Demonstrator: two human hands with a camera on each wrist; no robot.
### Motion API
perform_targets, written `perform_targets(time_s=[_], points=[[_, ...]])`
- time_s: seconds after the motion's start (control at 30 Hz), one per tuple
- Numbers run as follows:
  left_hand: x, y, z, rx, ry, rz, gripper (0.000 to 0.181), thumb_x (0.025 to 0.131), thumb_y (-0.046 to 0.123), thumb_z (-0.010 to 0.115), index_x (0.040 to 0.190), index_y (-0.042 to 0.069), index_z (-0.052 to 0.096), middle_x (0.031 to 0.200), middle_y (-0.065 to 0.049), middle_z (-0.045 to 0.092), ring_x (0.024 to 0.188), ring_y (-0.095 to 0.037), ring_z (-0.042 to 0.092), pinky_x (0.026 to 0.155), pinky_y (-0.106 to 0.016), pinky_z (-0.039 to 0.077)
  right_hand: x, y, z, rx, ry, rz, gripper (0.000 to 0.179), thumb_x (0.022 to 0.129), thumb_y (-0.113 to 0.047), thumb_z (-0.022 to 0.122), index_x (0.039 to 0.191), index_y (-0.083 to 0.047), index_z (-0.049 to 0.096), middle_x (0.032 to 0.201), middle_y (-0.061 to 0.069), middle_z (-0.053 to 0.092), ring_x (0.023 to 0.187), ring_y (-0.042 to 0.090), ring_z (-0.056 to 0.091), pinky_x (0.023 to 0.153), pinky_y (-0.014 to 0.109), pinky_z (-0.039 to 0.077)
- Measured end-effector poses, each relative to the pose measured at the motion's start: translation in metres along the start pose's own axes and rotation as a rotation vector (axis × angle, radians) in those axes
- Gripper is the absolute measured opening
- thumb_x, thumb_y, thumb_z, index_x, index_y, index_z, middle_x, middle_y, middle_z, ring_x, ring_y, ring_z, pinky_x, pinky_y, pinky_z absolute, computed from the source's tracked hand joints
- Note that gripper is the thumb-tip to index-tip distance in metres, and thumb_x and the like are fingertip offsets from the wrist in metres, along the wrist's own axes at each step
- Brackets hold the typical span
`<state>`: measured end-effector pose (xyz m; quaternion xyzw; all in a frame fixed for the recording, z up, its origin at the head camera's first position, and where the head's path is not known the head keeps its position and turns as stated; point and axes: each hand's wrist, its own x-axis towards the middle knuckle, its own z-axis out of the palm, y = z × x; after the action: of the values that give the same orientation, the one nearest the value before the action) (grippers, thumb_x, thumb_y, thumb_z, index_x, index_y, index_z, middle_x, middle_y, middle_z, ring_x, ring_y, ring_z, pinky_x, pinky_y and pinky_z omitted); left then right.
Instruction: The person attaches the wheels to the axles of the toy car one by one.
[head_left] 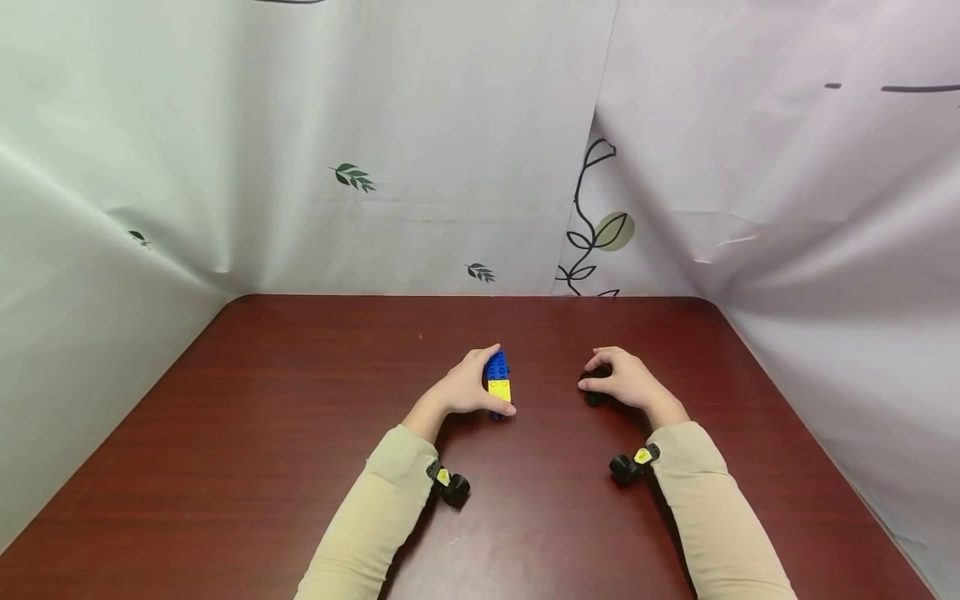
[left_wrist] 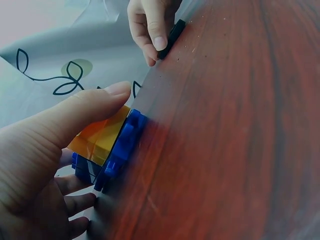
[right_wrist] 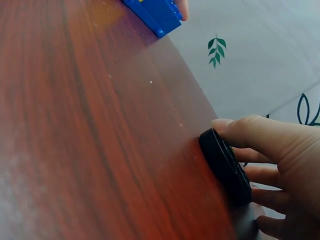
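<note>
My left hand (head_left: 467,386) grips a toy built of plastic bricks, thumb at its near end and fingers at its far end. The brick toy (head_left: 499,389) is blue at both ends with a yellow brick between them, and it rests on the table. In the left wrist view, the yellow brick (left_wrist: 104,139) rises above a studded blue base (left_wrist: 124,143). To the right, my right hand (head_left: 628,381) holds a low black piece (right_wrist: 225,167) with rounded ends between thumb and fingers, down at the tabletop. What that piece is, I cannot tell.
Both hands work over a dark reddish wooden table (head_left: 300,400). Behind its far edge hangs a pale curtain (head_left: 450,125) printed with leaves, and more of it closes off both sides. A small black camera (head_left: 454,490) is strapped at the left wrist, another camera (head_left: 625,469) at the right.
</note>
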<state>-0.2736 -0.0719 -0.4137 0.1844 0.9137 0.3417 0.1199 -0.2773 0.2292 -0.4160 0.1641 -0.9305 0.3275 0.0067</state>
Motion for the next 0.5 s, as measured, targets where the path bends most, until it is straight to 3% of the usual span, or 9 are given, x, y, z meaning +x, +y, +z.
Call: perform_targets(time_s=[0.3,0.5], points=[[-0.0005,0.0032,-0.0013,0.018,0.006,-0.012,0.109,0.066,0.048,0.081,0.152,0.020,0.020,0.149,-0.010,0.031,0.119,-0.029,0.045,0.098,-0.047,0.041,-0.0004,-0.0041,0.0004,-0.033,-0.008,0.005,0.024,0.080,-0.022,0.073,0.094,-0.004,0.069,0.132,0.025,0.052,0.126,0.043,0.045,0.103,0.055,0.037],[-0.0011,0.0004,-0.0010,0.012,0.028,-0.004,0.109,0.064,0.048,0.082,0.151,0.018,0.023,0.145,-0.011,0.035,0.112,-0.025,0.049,0.092,-0.041,0.046,0.0014,-0.0059,0.0030,-0.034,0.002,0.018,0.024,0.081,-0.021,0.072,0.096,-0.002,0.070,0.132,0.024,0.053,0.125,0.042,0.046,0.103,0.053,0.038]])
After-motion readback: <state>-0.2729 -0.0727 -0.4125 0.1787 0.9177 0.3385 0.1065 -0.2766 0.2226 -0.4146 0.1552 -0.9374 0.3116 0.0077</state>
